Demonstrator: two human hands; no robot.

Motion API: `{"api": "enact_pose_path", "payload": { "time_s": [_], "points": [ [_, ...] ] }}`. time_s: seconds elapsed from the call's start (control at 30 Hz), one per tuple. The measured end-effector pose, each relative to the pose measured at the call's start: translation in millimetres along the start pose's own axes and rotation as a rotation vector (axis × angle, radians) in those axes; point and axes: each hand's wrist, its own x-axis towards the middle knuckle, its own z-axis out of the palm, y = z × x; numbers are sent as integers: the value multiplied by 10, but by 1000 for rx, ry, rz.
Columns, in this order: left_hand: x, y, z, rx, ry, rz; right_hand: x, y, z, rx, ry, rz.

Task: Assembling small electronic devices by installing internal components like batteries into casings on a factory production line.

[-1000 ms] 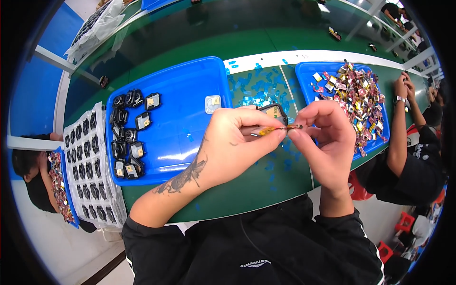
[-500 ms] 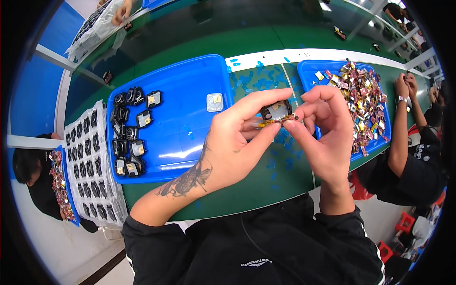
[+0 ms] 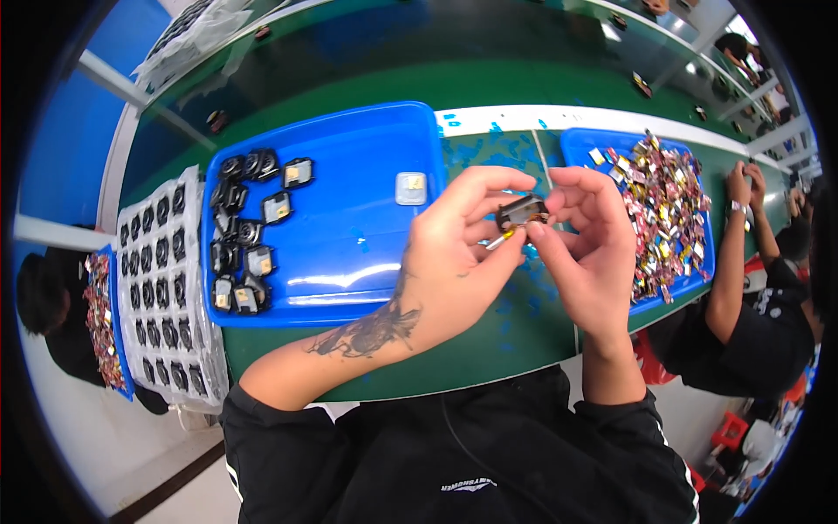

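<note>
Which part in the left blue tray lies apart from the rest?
The pale square piece near the tray's right edge; the others cluster dark at its left side.

A: How are the hands held?
B: The left hand (image 3: 458, 262) and right hand (image 3: 589, 253) are raised together before the chest, fingertips pinched toward each other.
A: And the arms?
B: Both forearms are angled upward from black sleeves; a tattoo is seen on the left.
</note>
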Motion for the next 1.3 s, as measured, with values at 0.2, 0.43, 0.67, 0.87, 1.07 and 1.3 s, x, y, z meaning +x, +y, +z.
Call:
{"api": "enact_pose_path", "payload": {
  "time_s": [0.2, 0.43, 0.67, 0.87, 1.07, 1.3],
  "points": [
    [82, -11, -103, 229, 4, 215, 212, -100, -25, -202, -113, -108],
    [253, 404, -1137, 1656, 328, 356, 1830, 345, -257, -491, -266, 16],
    [74, 75, -1758, 2035, 339, 218, 2331, 1018, -325, -768, -85, 196],
    [232, 342, -1160, 990, 104, -25, 1490, 457, -151, -492, -348, -160],
    [363, 314, -411, 336, 96, -13, 667, -48, -8, -44, -458, 144],
    [397, 132, -212, -173, 160, -140, 907, 82, -650, -934, -432, -79]
  ]
}}
